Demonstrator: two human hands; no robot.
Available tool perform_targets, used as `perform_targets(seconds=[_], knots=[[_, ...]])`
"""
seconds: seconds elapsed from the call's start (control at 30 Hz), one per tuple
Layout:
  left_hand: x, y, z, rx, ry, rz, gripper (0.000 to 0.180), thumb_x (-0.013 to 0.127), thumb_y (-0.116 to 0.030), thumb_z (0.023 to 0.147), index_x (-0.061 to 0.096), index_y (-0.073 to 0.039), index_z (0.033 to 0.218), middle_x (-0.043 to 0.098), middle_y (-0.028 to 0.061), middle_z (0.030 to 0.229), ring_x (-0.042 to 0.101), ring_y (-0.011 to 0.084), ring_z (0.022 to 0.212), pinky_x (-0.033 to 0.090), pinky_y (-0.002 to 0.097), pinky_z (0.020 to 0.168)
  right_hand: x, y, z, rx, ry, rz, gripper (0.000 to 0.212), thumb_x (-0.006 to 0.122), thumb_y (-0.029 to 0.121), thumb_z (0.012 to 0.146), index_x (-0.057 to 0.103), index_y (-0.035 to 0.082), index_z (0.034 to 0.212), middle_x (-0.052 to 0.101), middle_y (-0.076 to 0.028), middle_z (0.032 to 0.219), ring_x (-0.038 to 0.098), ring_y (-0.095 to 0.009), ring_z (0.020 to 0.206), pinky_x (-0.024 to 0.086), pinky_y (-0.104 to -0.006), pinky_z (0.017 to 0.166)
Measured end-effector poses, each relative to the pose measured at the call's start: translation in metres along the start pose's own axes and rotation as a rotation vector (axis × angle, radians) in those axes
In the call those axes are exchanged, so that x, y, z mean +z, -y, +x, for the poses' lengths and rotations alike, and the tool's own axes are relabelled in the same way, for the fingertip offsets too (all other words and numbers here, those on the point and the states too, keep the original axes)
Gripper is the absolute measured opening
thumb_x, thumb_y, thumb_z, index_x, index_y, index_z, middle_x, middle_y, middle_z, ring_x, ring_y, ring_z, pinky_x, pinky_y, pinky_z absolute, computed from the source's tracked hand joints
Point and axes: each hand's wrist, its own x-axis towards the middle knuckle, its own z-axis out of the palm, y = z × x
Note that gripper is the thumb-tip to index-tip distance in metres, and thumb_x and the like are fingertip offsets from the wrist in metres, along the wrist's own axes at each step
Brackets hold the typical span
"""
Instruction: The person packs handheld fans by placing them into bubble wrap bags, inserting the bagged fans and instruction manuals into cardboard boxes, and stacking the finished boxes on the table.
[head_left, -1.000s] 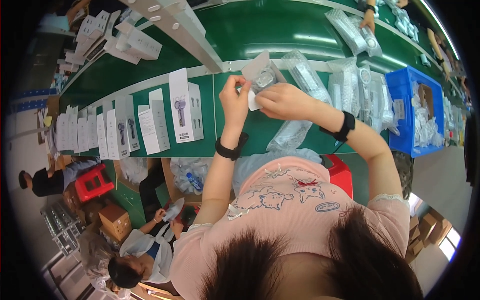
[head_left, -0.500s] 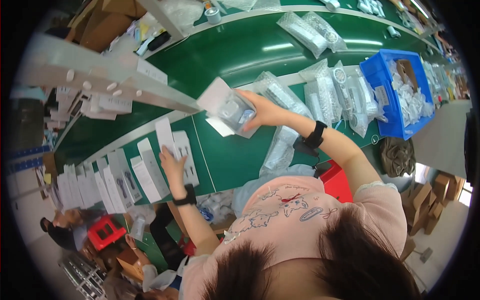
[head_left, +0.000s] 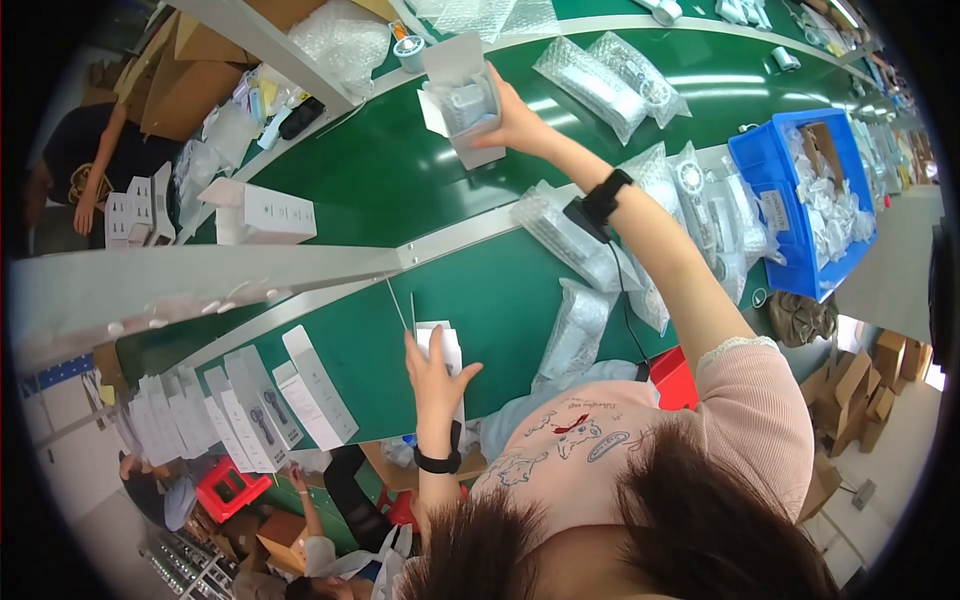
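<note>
My right hand (head_left: pixel 505 118) reaches far out over the green conveyor belt. Its fingers grip an open white box (head_left: pixel 480 155) whose top flaps stand up. Inside that box sits a pale item in clear wrapping. Closer to me, my left hand (head_left: pixel 435 390) is at another white carton (head_left: pixel 448 345) above the near green table, thumb on one side and fingers on the other. The hand hides much of that carton. Left of it, an open white box (head_left: pixel 318 400) stands beside printed white boxes (head_left: pixel 268 410).
Bubble-wrapped items (head_left: pixel 570 235) lie along the table's right, with more on the belt (head_left: pixel 700 100). A blue bin (head_left: pixel 790 260) holds small wrapped parts. A metal post (head_left: pixel 200 285) crosses at left, near another open white box (head_left: pixel 280 215). Another person's arm (head_left: pixel 98 170) shows far left.
My right hand has carried the open box away from me, over the belt. My left hand has shifted right along the table with the carton. The whole view has turned slightly.
</note>
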Motion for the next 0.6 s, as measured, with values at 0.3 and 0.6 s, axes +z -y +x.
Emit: perform_targets(seconds=[0.3,0.6], knots=[[-0.039,-0.038,0.029,-0.065,-0.040,-0.349,0.072,0.072,-0.010,0.057,0.038,-0.009,0.121,0.040,0.0176,0.112,0.044,0.0328,0.100,0.038,0.0386,0.086,-0.082,-0.107,0.010,0.513,0.109,-1.049,0.080,0.071,0.029,0.063,0.030,0.026,0.132,0.036,-0.021,0.129,0.034,-0.044,0.115,0.032,-0.0610,0.085],[0.001,-0.097,0.086,0.307,-0.228,-0.563,0.062,0.074,-0.009,0.059,0.038,-0.010,0.110,0.034,0.0248,0.123,0.043,0.0395,0.108,0.040,0.0410,0.086,-0.112,-0.032,-0.007,0.269,-0.107,-0.166,0.062,0.062,0.017,0.073,0.033,0.016,0.127,0.056,-0.016,0.097,0.058,-0.030,0.084,0.047,-0.0394,0.075]])
